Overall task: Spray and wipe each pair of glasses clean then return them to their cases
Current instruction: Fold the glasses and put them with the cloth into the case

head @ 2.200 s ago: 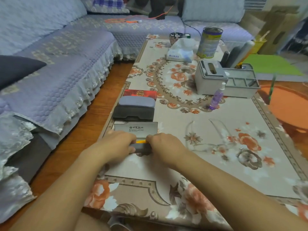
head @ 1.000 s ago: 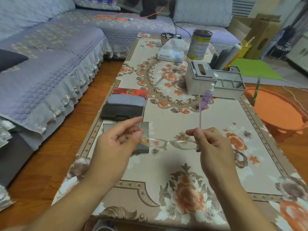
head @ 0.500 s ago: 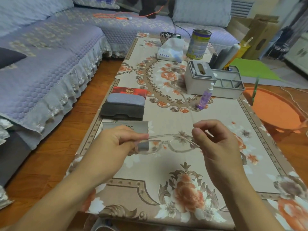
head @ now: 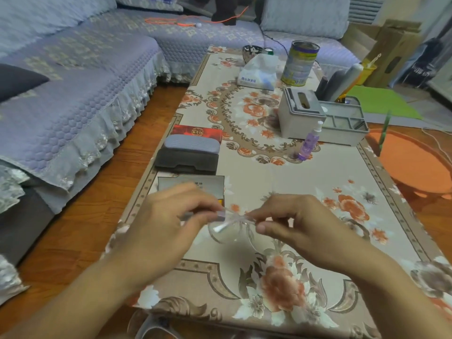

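1. Left hand (head: pixel 166 231): hovering above the near-left part of the floral-patterned tablecloth-covered table (head: pixel 318 204), fingers curling inward and narrowing, thumb and fingertips pinching the left end of the clear-framed transparent glasses (head: pixel 230 223). The picture is blurring here, so the exact finger contact is hard to tell.
2. Right hand (head: pixel 300 226): hovering just right of the left hand, thumb and forefinger closing narrowly on the right end of the glasses, the other fingers curling loosely.
3. Glasses: hanging between the two hands, above the table's near half, lenses dropping below the fingertips.
4. Open grey glasses case with a printed lid card (head: pixel 193 183): lying near the table's left edge, just behind the left hand and partly hiding under it.
5. Closed grey-and-black hard glasses case (head: pixel 188 152): sitting at the left edge, behind the open case.
6. Flat red box (head: pixel 195 132): lying directly behind the closed case.
7. Small purple spray bottle with white nozzle (head: pixel 309 143): standing near the table's middle, just in front of a grey plastic desk organiser (head: pixel 300 113).
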